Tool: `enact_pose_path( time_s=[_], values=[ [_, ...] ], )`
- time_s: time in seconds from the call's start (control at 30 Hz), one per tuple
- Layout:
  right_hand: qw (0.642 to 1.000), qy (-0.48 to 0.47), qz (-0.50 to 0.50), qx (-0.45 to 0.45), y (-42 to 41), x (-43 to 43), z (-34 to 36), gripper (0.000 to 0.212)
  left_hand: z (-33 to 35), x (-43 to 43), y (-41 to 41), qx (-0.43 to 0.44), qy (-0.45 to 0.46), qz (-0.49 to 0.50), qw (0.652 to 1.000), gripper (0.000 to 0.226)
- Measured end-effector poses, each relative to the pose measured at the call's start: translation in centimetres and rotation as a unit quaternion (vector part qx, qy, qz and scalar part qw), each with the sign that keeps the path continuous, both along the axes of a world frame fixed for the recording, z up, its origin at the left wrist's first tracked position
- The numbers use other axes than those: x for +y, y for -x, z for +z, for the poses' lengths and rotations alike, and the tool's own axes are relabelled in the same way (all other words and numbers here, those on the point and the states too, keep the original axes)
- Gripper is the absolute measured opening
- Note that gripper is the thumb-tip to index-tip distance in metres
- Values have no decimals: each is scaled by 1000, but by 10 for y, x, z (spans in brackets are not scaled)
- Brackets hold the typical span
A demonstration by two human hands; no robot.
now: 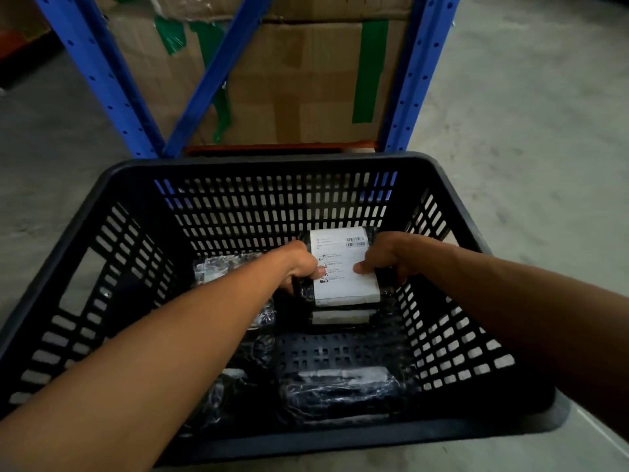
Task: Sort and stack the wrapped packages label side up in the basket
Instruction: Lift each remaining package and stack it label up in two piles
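Both hands, left (301,267) and right (383,258), grip a label-up package (343,267) atop the far-right stack in the basket (102,267); several others (337,386) near and left seemingly remain unsorted.

A black-wrapped package (343,267) sits label up atop a stack in the black slatted basket (272,165); its white label bears barcodes. 3 more wrapped packages (337,386) lie lower in the basket.

Warehouse: blue pallet racking (98,73), taped cartons (299,80), concrete floor (531,107).
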State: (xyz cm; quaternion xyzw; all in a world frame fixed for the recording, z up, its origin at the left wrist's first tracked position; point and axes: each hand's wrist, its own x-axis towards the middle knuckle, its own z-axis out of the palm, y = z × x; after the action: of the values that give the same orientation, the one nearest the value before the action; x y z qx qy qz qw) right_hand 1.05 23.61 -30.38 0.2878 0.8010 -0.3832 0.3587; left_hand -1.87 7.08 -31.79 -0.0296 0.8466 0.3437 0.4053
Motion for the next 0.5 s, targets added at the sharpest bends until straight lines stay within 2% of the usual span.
enact_pose_path(
  time_s=[0.17,0.3,0.5],
  values=[
    [999,-23,32,-2,7,-2,-7,57,1,7,8,-17,14,-10,1000,26],
    [999,-23,28,-20,5,-4,-4,56,5,9,4,-4,35,-30,999,40],
    [1000,1,-13,-28,0,-12,-5,60,5,-1,2,-20,29,-17,999,43]
  ],
)
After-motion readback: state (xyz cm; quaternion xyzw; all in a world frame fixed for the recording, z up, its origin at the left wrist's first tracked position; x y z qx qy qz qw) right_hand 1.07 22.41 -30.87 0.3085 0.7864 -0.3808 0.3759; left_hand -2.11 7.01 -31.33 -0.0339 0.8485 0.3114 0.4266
